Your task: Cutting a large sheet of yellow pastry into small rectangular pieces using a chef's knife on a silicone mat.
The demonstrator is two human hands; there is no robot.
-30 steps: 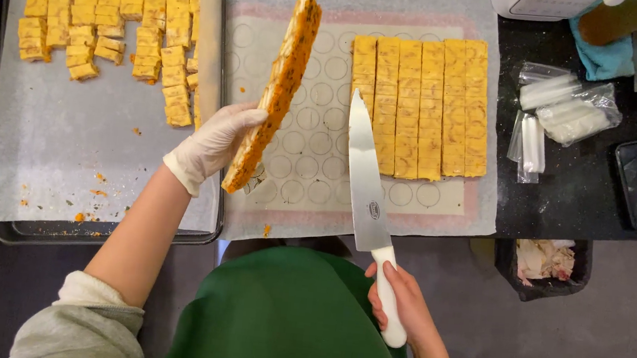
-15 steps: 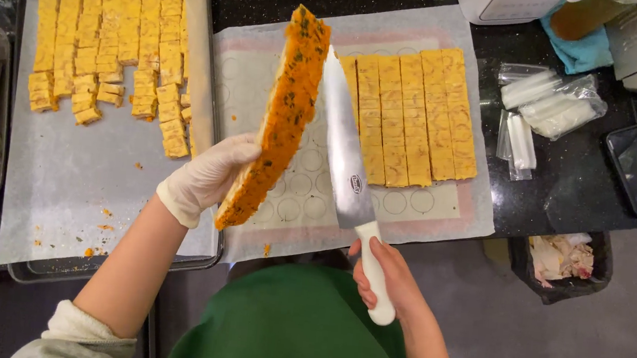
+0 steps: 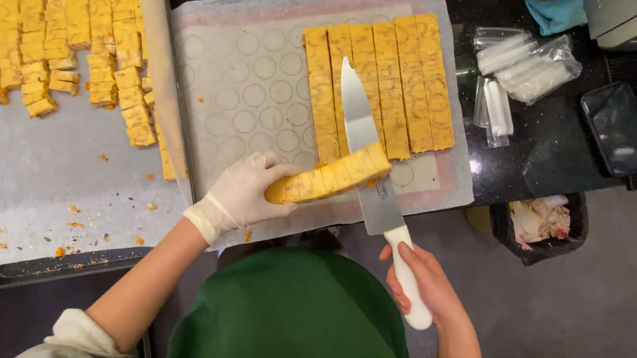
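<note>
My left hand (image 3: 243, 193), in a white glove, holds one end of a long yellow dough strip (image 3: 332, 176) that lies across the blade of a large knife (image 3: 366, 164). My bare right hand (image 3: 424, 282) grips the knife's white handle. The blade points away from me over a white baking mat (image 3: 249, 94) printed with circles. Several uncut yellow strips (image 3: 383, 76) lie side by side on the far right part of that mat, just beyond the knife tip.
A tray lined with parchment (image 3: 31, 175) on the left carries several small cut yellow pieces (image 3: 60, 30) and crumbs. Clear plastic packets (image 3: 515, 73) and a dark container (image 3: 619, 126) sit on the black counter at right. A waste bin (image 3: 536, 223) stands below the counter edge.
The strip, held upright before, has been tipped down to lie crosswise on the knife blade. The knife has moved under it, toward the mat's near edge.
</note>
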